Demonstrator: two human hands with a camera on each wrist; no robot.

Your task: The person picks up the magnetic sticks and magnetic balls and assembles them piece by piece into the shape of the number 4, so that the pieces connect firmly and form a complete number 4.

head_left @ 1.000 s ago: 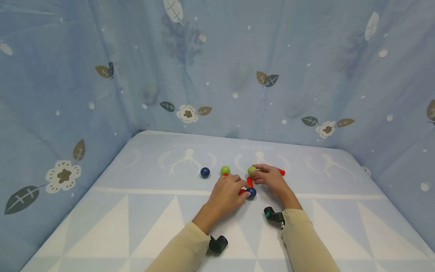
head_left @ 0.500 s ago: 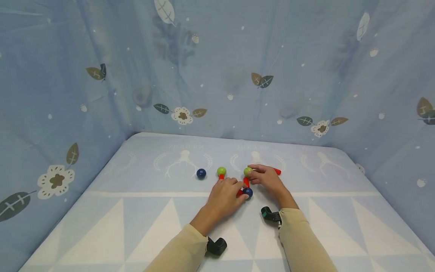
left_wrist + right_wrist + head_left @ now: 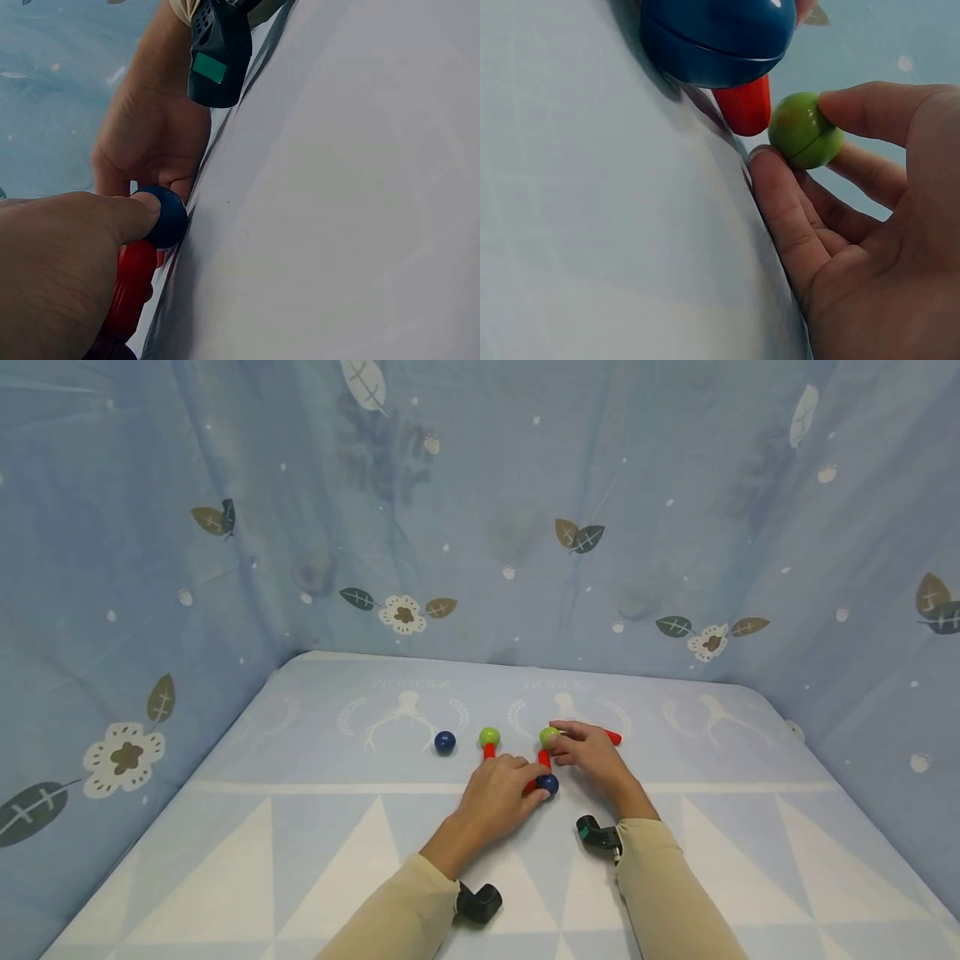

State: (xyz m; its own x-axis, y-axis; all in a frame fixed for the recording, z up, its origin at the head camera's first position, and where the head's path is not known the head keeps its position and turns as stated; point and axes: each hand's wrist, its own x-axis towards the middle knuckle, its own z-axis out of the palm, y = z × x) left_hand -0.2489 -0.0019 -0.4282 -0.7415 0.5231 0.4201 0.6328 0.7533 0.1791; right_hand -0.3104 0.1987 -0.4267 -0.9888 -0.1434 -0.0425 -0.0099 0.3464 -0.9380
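Note:
My left hand [image 3: 497, 800] pinches a glossy dark blue ball [image 3: 548, 786], its thumb pressing on the ball in the left wrist view. A red rod [image 3: 131, 289] adjoins that ball and runs under the hand. My right hand [image 3: 597, 762] grips a lime green ball [image 3: 805, 130] between thumb and fingers. Between the two balls lies another red rod [image 3: 544, 762]; whether it is joined to both, I cannot tell. Left of these, a second green ball [image 3: 489, 737] has a red rod [image 3: 489, 751] running from it toward the left hand, which hides the far end.
A loose blue ball [image 3: 445, 743] lies left of the green ball. Behind my right hand pokes out the end of a red rod [image 3: 613, 737]. All rest on a patterned cloth-covered table [image 3: 337, 843], with a blue curtain [image 3: 480, 527] behind and at the sides.
The head view has shifted a little, so everything sits slightly further left than a second ago. Both hands keep their holds on the balls, with barely any movement.

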